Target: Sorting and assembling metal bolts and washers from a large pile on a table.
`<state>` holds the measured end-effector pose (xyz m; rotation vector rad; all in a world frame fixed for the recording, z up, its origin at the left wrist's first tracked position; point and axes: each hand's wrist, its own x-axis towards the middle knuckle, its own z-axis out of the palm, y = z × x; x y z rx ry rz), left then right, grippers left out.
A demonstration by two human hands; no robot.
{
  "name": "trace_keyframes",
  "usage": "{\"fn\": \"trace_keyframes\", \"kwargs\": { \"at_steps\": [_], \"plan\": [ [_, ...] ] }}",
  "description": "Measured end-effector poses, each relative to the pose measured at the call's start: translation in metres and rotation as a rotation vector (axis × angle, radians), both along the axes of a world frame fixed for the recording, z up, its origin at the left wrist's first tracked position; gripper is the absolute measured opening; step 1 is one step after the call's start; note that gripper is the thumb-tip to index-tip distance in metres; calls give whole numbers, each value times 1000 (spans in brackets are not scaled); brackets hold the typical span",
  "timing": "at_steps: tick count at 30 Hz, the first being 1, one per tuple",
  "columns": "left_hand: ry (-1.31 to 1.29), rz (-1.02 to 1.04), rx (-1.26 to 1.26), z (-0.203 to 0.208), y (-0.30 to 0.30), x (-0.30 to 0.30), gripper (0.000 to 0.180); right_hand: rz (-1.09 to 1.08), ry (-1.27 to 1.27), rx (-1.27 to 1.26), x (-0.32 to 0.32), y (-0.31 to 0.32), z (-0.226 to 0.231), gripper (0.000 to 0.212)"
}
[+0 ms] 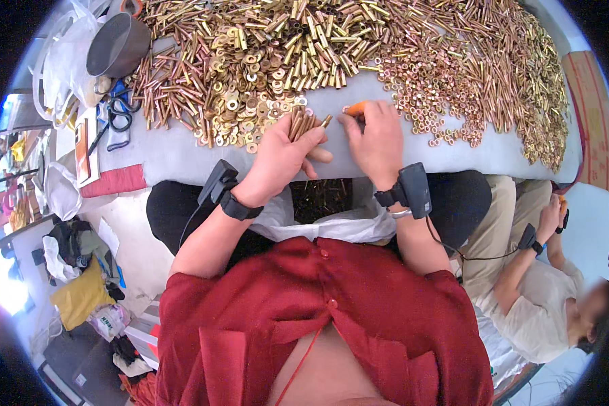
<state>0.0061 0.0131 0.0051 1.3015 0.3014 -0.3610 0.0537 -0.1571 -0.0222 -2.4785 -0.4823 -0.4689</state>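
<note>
My left hand (281, 155) is closed around a bunch of brass-coloured threaded bolts (302, 126). One more bolt (327, 121) sticks out past its thumb, toward my other hand. Just to the right, my right hand (379, 139) is curled over the table, thumb and fingers drawn together; whatever is between them is too small to make out. An orange finger cover (356, 107) sits on one of its fingers. Beyond my left hand lies a heap of flat brass washers (240, 91), and past my right hand a spread of small nuts (430, 101).
Metal sleeves (318, 51) and long bolts (480, 54) are heaped along the far side of the grey table (474, 157). A dark pot (118, 44) and scissors (120, 115) lie left. A white sack (277, 220) holding dark pieces sits between my knees. At right a co-worker (541, 298) sits close.
</note>
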Motion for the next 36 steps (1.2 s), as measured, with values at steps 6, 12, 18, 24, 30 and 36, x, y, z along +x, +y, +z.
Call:
{"fn": "trace_keyframes", "kwargs": {
  "at_steps": [6, 12, 18, 24, 30, 36],
  "plan": [
    [25, -14, 17, 0, -1, 1, 23, -8, 509, 650, -12, 11, 20, 12],
    [34, -76, -69, -2, 1, 0, 21, 114, 473, 815, -24, 16, 14, 12],
    [33, -113, -223, -3, 0, 0, 23, 115, 475, 967, -29, 12, 12, 11],
    [26, -121, -190, -2, -3, 1, 19, 157, 358, 750, -32, 5, 12, 14],
    [3, -22, -75, 1, -2, 1, 19, 25, -92, 42, 13, -28, 20, 18],
    [-19, 16, 44, 1, -4, 1, 20, -86, -172, -405, 53, -35, 6, 12]
  ]
}}
